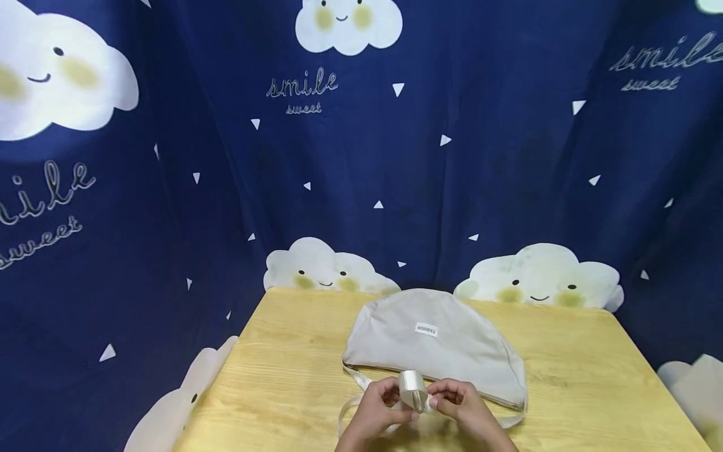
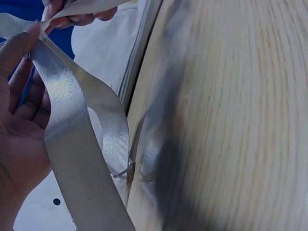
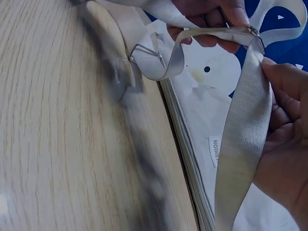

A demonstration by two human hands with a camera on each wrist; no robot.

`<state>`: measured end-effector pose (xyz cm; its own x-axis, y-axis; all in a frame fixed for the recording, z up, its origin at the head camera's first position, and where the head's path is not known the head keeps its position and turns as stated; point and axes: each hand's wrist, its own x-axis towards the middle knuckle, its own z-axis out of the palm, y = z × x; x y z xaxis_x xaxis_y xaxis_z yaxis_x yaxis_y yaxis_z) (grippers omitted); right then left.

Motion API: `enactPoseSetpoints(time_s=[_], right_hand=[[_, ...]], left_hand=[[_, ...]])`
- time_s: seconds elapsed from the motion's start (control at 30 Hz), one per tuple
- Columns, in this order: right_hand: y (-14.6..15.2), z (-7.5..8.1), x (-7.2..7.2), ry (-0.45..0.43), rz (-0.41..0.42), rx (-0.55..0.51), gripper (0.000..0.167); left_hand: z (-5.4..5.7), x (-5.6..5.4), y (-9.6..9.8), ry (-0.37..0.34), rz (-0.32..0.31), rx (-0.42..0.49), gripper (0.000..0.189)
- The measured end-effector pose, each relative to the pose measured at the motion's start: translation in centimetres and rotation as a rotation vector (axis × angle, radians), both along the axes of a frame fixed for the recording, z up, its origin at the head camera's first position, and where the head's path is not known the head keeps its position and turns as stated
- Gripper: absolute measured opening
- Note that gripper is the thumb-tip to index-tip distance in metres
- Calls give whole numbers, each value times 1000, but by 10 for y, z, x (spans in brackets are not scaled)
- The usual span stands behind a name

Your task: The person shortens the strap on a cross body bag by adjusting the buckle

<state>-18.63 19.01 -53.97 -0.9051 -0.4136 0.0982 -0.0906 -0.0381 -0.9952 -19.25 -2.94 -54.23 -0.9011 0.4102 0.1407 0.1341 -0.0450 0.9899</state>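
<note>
A pale beige fabric bag (image 1: 429,351) with a small "FASHION" label (image 1: 426,329) lies on the table. Close over its near edge, my left hand (image 1: 377,407) and right hand (image 1: 464,407) pinch its flat strap (image 1: 411,384) between thumb and fingers. Part of the strap stands up in a loop between them. In the right wrist view, a metal slider buckle (image 3: 257,39) sits on the strap between the fingertips of both hands. A wire metal ring (image 3: 146,53) hangs lower on the strap, near the bag's zipper edge (image 3: 185,159). Strap lengths drop past both palms.
The light wooden table (image 1: 294,351) extends to both sides of the bag. A dark blue curtain (image 1: 350,157) with clouds, triangles and lettering hangs behind and at the sides. More strap (image 1: 346,408) trails on the table left of the hands.
</note>
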Motion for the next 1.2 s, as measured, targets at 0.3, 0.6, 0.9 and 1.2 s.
enactPoseSetpoints(time_s=[0.3, 0.6, 0.9, 1.2], right_hand=[[-3, -1, 0, 45, 27, -55, 22], [-15, 0, 1, 66, 100, -35, 33], [-19, 7, -3, 71, 77, -68, 40], [-18, 6, -5, 115, 19, 67, 35]], left_hand=[[-2, 2, 1, -20, -30, 46, 35], [-8, 3, -8, -28, -62, 76, 35], [27, -4, -8, 39, -40, 7, 30], [38, -1, -7, 16, -23, 10, 31]])
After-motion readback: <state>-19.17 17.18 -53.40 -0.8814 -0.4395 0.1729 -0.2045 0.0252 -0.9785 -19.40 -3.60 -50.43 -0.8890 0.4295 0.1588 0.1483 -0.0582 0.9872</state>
